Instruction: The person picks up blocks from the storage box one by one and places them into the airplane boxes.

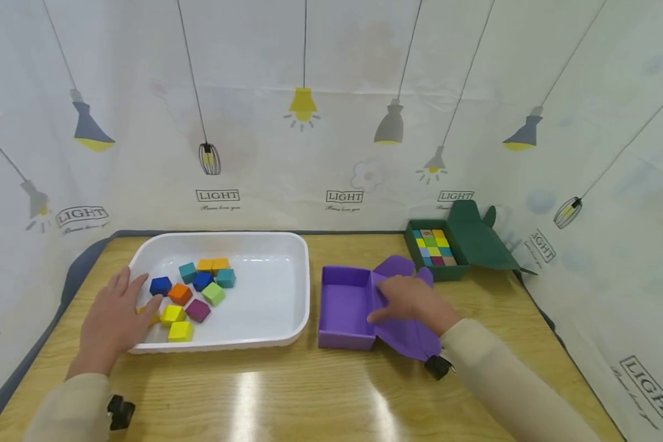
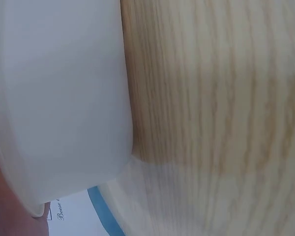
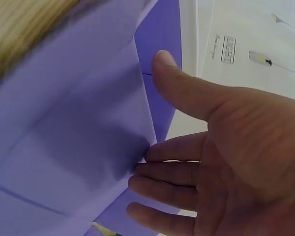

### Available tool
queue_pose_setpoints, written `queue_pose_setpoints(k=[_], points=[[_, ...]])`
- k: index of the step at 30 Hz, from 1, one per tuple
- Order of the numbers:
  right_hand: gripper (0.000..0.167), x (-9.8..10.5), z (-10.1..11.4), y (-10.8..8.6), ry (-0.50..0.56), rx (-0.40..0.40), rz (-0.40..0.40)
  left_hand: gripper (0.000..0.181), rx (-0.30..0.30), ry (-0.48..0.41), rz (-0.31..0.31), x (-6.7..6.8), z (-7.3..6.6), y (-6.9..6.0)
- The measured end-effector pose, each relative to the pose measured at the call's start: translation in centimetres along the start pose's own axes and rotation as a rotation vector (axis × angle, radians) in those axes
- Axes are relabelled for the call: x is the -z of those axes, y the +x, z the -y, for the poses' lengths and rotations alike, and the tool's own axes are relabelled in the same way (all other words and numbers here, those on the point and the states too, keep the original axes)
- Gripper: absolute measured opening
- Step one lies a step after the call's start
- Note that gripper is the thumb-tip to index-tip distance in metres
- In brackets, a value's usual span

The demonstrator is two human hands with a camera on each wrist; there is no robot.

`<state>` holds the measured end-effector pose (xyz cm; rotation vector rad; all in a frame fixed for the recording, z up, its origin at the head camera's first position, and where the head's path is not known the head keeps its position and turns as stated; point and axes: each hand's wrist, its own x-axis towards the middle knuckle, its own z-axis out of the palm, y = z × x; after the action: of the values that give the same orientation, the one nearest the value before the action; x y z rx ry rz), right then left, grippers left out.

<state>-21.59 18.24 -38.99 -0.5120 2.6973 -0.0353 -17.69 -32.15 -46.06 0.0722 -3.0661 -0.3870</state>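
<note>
Just right of the white tray (image 1: 265,301), the purple box (image 1: 345,307) stands open, our straight-fingered right hand (image 1: 411,299) at its lid (image 1: 403,336); our left hand (image 1: 112,319) lies loosely spread over the tray's left end, beside the blocks (image 1: 197,310). We're likely readying the box; next, we'd pinch a block.

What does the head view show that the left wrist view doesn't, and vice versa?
Only the head view shows the purple box, the green box, the blocks and the right hand. Only the left wrist view gives a broad close-up of the outer side of the white tray. Both show the tray, table, printed backdrop and some of the left hand.
</note>
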Motion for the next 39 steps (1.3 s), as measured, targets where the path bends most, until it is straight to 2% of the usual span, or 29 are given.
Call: queue_pose_setpoints(k=[6, 13, 23, 32, 39], points=[[0.091, -0.8, 1.6, 0.6, 0.0, 0.051, -0.025, 0.076, 0.006, -0.012, -0.002, 0.0, 0.7, 0.1], [0.114, -1.8, 3.1, 0.8, 0.067, 0.033, 0.0, 0.075, 0.023, -0.012, -0.01, 0.1, 0.9, -0.1], [0.114, -2.2, 2.7, 2.3, 0.193, 0.006, -0.018, 0.075, 0.024, -0.004, -0.014, 0.1, 0.8, 0.2], [0.117, -1.8, 2.0, 4.0, 0.207, 0.076, -0.047, 0.077, 0.056, 0.021, -0.003, 0.2, 1.2, 0.7], [0.117, -1.5, 2.0, 4.1, 0.197, 0.037, -0.026, 0.077, 0.053, 0.018, 0.0, 0.2, 1.1, 1.2]])
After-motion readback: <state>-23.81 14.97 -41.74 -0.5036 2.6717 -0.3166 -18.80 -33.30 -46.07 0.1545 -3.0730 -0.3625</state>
